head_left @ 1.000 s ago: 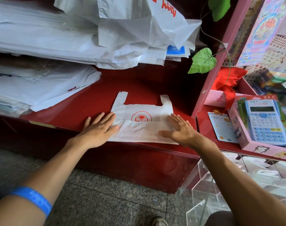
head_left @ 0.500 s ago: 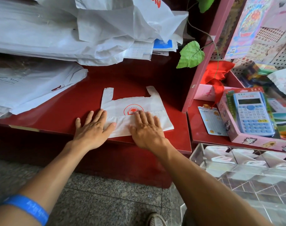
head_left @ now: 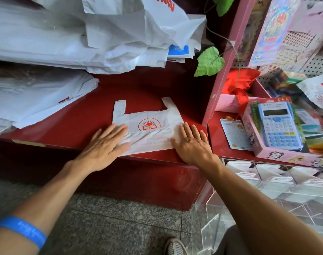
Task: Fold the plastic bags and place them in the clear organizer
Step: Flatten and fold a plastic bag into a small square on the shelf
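A white plastic bag with a red sun-and-book logo lies flat on the red shelf, its bottom part folded up over itself, handles pointing away. My left hand presses flat on the bag's left end with straight fingers. On the bag's right end my right hand lies flat, fingers spread. The clear organizer stands low at the right, with several folded white bags in its compartments.
Piles of white plastic bags fill the back and left of the shelf. A pink upright divides off the right shelf, which holds a boxed calculator, a card and red cloth. Green leaves hang above. Granite floor lies below.
My right hand slid from the bag's middle out to its right end, smoothing the fold. My left hand stayed pressed on the left end.
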